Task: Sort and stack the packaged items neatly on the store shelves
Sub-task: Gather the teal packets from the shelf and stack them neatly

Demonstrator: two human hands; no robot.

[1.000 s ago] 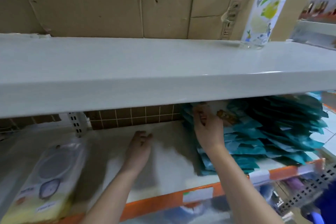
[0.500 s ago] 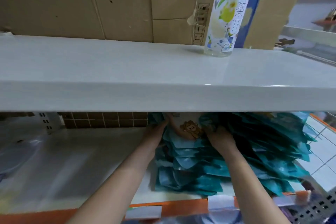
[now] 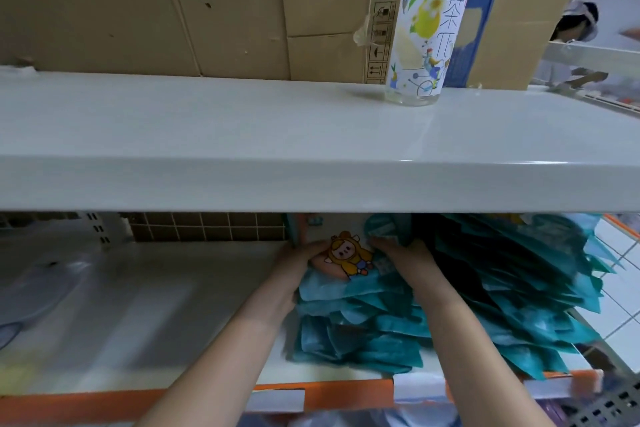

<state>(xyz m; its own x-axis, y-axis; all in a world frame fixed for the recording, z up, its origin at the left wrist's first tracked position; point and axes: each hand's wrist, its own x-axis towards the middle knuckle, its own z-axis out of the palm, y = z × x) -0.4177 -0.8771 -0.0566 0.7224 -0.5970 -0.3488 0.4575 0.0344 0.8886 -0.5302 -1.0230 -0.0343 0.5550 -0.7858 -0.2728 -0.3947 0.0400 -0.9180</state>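
Head view: bottle (image 3: 427, 31) label reads "茶".

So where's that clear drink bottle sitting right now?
The clear drink bottle stands upright on the white upper shelf, toward the right, just in front of the cardboard boxes and above the teal packets the hands are handling.

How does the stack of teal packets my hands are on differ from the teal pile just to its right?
The left stack lies fairly flat and squared between the left hand and right hand, with a cartoon packet on top. The right pile slants, fanned and untidy, and no hand touches it. Both are teal packets on the lower shelf.
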